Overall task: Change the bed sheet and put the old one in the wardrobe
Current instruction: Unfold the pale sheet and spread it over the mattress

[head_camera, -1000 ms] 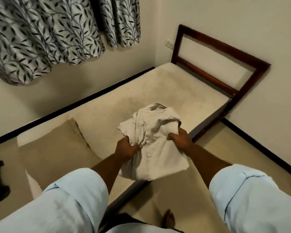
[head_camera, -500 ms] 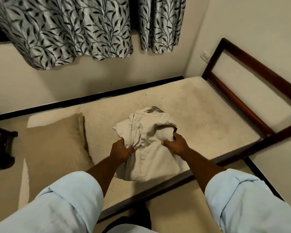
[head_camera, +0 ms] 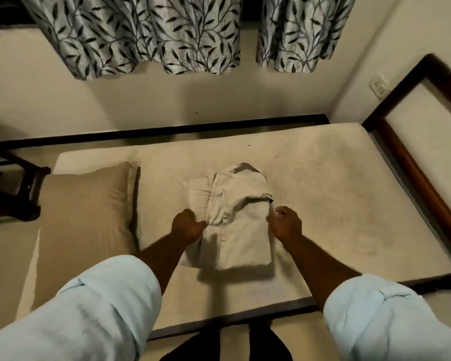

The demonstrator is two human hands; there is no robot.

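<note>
The folded bed sheet (head_camera: 235, 220) lay mid-frame on the bare mattress (head_camera: 336, 199), left hand (head_camera: 188, 226) grasping its edge, right hand (head_camera: 285, 222) curled empty just beside it, so a one-sided lift could spill the folds.

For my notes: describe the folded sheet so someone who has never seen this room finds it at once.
Start at the bare mattress that fills the middle of the view. Near its centre, right of the tan pillow, lies the folded sheet, its left edge gripped by the left hand. It is the only pale, creased bundle of cloth there.
</note>
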